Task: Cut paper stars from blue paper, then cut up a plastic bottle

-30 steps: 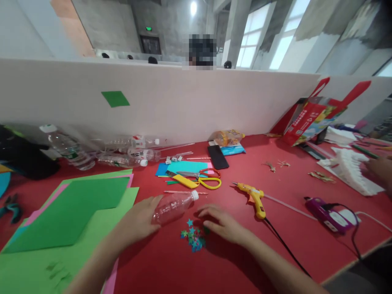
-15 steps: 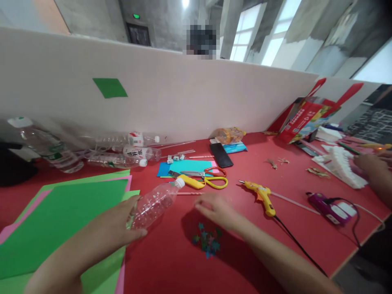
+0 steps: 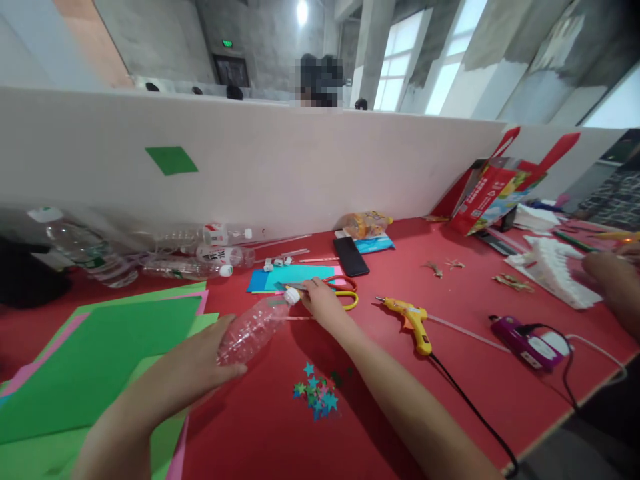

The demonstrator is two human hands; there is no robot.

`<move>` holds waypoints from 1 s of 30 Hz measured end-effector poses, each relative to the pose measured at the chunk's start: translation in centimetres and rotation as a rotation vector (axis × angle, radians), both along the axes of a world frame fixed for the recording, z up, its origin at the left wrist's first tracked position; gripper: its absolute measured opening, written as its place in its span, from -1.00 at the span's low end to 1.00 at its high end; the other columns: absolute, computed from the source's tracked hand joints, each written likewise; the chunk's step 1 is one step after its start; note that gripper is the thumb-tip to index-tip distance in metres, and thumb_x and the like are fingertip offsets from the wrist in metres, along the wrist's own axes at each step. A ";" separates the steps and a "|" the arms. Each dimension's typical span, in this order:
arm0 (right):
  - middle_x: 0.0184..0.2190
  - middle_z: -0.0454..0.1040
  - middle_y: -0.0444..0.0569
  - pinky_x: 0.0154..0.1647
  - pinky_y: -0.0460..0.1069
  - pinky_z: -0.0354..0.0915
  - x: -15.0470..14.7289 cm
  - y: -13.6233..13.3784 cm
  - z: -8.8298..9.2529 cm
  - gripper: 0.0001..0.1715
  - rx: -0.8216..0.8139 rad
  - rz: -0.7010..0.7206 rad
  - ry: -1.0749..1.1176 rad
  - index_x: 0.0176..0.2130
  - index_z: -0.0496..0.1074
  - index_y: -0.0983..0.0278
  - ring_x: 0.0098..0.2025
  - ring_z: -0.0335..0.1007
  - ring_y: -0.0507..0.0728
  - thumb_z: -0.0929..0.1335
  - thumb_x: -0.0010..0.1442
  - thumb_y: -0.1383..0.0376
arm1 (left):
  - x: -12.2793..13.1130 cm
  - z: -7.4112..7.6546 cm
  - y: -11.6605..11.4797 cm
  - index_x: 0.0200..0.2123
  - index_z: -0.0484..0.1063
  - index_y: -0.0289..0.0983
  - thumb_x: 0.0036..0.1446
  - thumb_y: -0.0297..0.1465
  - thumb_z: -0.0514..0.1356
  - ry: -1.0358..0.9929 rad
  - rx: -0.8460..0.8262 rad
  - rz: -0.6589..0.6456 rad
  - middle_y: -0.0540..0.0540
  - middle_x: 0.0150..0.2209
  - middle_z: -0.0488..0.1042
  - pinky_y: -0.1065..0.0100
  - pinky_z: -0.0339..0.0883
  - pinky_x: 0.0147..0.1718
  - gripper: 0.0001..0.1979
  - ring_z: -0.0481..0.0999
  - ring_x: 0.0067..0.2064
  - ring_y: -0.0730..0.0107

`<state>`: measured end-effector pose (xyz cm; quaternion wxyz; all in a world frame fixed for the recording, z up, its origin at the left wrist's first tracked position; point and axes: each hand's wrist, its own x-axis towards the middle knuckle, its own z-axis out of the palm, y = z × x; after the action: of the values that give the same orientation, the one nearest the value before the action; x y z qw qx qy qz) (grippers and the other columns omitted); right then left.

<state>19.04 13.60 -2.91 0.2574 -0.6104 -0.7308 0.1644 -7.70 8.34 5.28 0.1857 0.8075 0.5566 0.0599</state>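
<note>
My left hand (image 3: 213,357) is wrapped round the base of a clear plastic bottle (image 3: 255,330), which lies tilted with its white cap (image 3: 292,297) toward the back right. My right hand (image 3: 320,300) is at the yellow-handled cutter beside the cap, its fingers closed over it and hiding most of it. Scissors with red and yellow handles (image 3: 350,300) lie just right of that hand, near blue paper (image 3: 300,275). Small coloured paper stars (image 3: 317,393) are scattered on the red table (image 3: 260,427) in front of me.
Green and pink sheets (image 3: 105,353) cover the left. Empty bottles (image 3: 185,267) lie along the white partition (image 3: 250,160). A black phone (image 3: 351,256), a yellow glue gun (image 3: 413,322) with its cord and a purple device (image 3: 527,343) are on the right, near another person's hand (image 3: 607,270).
My right hand has moved back and left from above the stars to the cutter. My left hand still holds the bottle. The view has shifted slightly.
</note>
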 end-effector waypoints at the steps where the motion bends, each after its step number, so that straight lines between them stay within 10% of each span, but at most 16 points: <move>1: 0.04 0.42 0.06 -0.05 0.17 0.40 0.1 0.0 -0.1 -0.67 -0.014 0.010 0.027 0.05 0.39 0.29 -0.03 0.43 0.20 0.34 0.33 0.23 | 0.6 0.4 0.0 0.26 0.24 -0.23 -0.07 -0.10 0.26 0.027 -0.044 0.004 -0.28 0.26 0.30 0.06 0.23 0.15 -0.19 0.33 0.23 -0.12; 8: 0.01 0.43 0.04 -0.09 0.15 0.42 1.2 0.9 -1.5 -0.66 -0.218 0.022 0.295 0.04 0.39 0.30 -0.07 0.45 0.19 0.34 0.32 0.21 | 1.4 3.0 -0.8 0.20 0.28 -0.13 -0.01 -0.14 0.24 -0.109 -0.190 -0.018 -0.19 0.13 0.46 0.11 0.35 0.01 -0.33 0.50 0.07 -0.06; 17: -0.37 0.50 -0.09 -0.42 -0.04 0.42 4.4 -1.7 1.4 -0.71 -0.287 0.025 0.727 -0.04 0.37 0.30 -0.45 0.47 0.05 0.19 0.39 0.20 | -0.2 -1.4 1.1 0.24 0.21 -0.19 -0.02 -0.03 0.22 -0.097 -0.036 0.015 -0.30 0.24 0.32 -0.04 0.21 0.12 -0.23 0.36 0.19 -0.15; 22: -0.72 0.25 -0.27 -0.71 -0.12 0.14 3.3 -6.8 3.6 -0.81 -0.301 0.027 0.699 -0.32 0.37 0.24 -0.72 0.20 0.02 0.22 0.22 0.24 | 3.0 -2.5 0.2 0.27 0.15 -0.19 0.00 -0.05 0.20 -0.057 0.012 -0.014 -0.30 0.24 0.31 -0.06 0.23 0.11 -0.21 0.37 0.19 -0.14; 30: -0.50 0.39 -0.16 -0.45 -0.07 0.23 2.1 -8.9 4.2 -0.79 -0.159 -0.004 0.484 -0.15 0.32 0.25 -0.48 0.34 0.09 0.19 0.26 0.24 | 6.4 0.1 -1.7 0.02 0.36 -0.32 0.02 -0.17 0.13 0.004 0.013 0.106 -0.32 0.00 0.47 0.04 0.32 0.01 -0.47 0.45 0.07 -0.08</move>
<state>21.09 4.71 1.26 0.3766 -0.5730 -0.6314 0.3621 -1.34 6.68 5.41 0.1756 0.7782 0.5987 0.0717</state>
